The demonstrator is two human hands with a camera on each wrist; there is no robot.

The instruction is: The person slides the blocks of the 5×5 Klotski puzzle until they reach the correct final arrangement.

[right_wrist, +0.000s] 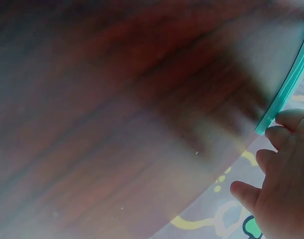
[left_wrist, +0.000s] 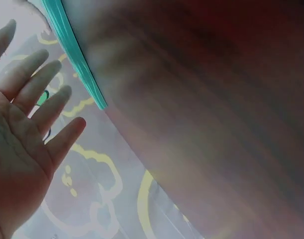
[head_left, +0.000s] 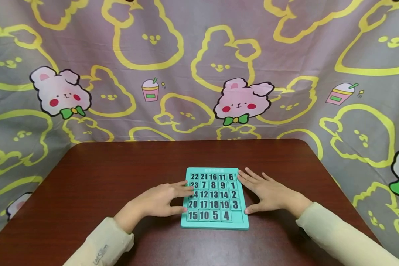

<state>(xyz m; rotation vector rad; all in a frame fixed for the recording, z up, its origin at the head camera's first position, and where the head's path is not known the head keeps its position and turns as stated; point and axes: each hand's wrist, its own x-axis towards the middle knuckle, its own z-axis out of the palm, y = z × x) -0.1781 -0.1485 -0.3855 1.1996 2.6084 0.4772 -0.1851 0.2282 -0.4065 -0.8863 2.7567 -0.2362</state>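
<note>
A teal sliding number puzzle (head_left: 216, 226) lies flat on the table with several numbered tiles in it. Its bottom-right slot holds no tile. At the left edge is my left hand (head_left: 159, 199), fingers extended over the ends of tiles 23 and 24, thumb by the lower left rim. My right hand (head_left: 269, 192) rests along the opposite edge, fingers spread near the upper right corner and thumb at the lower right side. The left wrist view shows the left fingers (left_wrist: 52, 107) straight and apart, near the puzzle's teal edge.
The dark red-brown wooden table (head_left: 126, 159) extends around the puzzle on all sides. Behind it and at both sides hangs a grey-pink curtain (head_left: 186, 44) with yellow outlines and rabbit faces.
</note>
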